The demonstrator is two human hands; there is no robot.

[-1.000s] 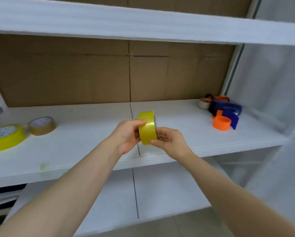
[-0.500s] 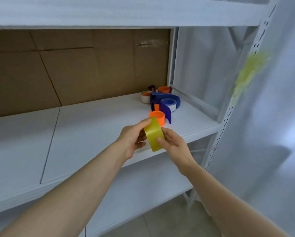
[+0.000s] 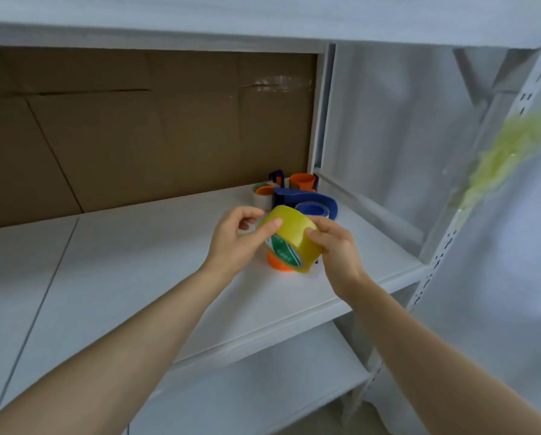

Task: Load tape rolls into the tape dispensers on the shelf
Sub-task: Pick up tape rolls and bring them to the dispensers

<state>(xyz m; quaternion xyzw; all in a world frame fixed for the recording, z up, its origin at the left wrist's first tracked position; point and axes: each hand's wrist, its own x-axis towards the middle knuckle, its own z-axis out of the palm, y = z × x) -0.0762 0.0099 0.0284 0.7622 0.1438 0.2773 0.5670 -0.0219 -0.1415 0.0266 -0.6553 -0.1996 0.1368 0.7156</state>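
Yellow tape roll [image 3: 295, 232]: glossy, see-through plastic film, smooth along its outer wrap.
Inner ring [image 3: 283, 250]: printed paper or card, green on white, matt.
Blue dispenser [image 3: 306, 197]: moulded plastic, smooth, with a soft sheen.
Orange hub [image 3: 302, 181]: plastic, smooth, slightly shiny.
Shelf board [image 3: 131, 265]: white, matt, smooth; I cannot tell whether it is painted metal or laminate.
Upright post [image 3: 444, 249]: white-painted metal, punched with slots.
Back panel [image 3: 137, 136]: brown cardboard, matt, creased.
Clear tape strip [image 3: 275, 83]: shiny, wrinkled, stuck on the cardboard.
Drape [image 3: 388, 136]: white cloth-like sheet, matt, in soft folds.
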